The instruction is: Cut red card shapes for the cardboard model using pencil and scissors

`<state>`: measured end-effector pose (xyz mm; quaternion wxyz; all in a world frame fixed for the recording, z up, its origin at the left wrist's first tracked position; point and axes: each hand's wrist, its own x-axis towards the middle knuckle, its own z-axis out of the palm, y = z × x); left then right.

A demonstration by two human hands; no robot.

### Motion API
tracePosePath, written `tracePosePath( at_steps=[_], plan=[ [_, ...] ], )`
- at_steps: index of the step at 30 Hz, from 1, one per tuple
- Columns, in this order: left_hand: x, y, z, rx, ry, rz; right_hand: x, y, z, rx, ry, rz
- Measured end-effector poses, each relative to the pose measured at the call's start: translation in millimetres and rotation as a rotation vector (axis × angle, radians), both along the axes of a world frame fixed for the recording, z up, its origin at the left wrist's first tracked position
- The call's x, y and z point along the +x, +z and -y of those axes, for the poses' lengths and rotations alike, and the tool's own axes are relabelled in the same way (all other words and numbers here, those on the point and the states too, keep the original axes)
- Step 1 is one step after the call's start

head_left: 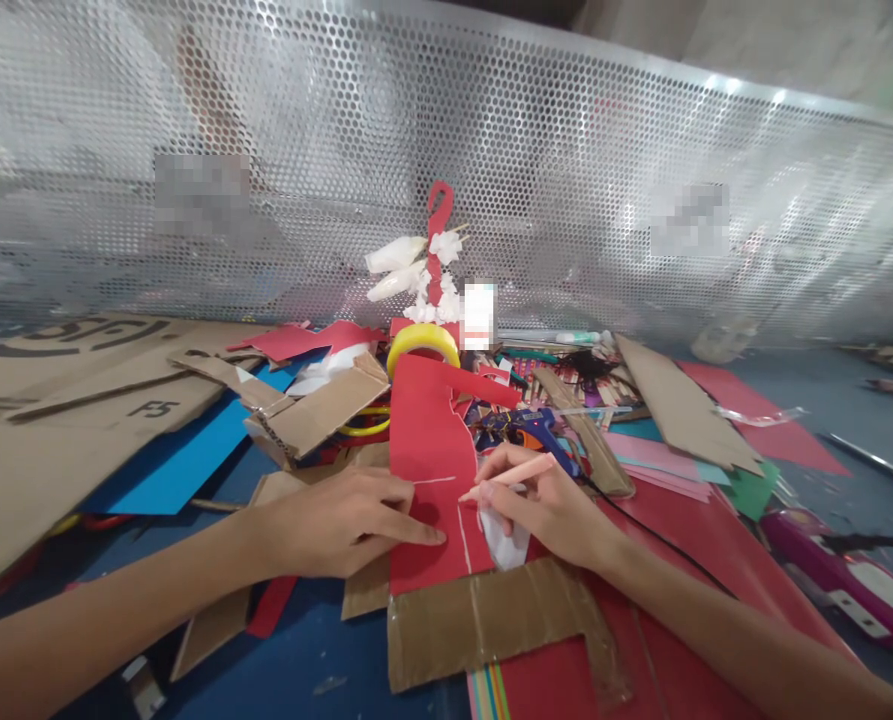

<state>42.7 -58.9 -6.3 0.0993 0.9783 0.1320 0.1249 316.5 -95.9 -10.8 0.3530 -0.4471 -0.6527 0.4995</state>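
My left hand (pixel 345 520) lies flat on a red paper sheet (pixel 431 450), fingers stretched out and pressing it down. My right hand (pixel 540 505) is closed around a pale pink pencil (pixel 510 477), whose tip touches the red sheet beside white drawn lines. A white scrap (pixel 504 543) sits under my right palm. A taped cardboard L-shape (pixel 483 615) lies just in front of the red sheet.
A yellow tape roll (pixel 422 345) and a red-and-white paper figure (pixel 435 265) stand behind. A blue glue gun (pixel 532 430), cardboard pieces (pixel 311 405), blue paper (pixel 183 460), and coloured sheets (pixel 663 460) crowd the table. A perforated metal screen (pixel 566 150) backs it. A purple tool (pixel 836 570) lies right.
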Motion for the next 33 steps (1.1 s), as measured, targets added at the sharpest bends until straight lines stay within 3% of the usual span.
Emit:
tracePosePath(
  at_steps=[8, 33],
  plan=[
    [1, 3.0, 1, -0.020, -0.009, 0.018, -1, 2.9, -8, 0.008, -0.080, 0.026],
    [-1, -3.4, 0, -0.027, 0.007, -0.014, -1, -0.7, -10, 0.015, -0.083, 0.029]
  ],
)
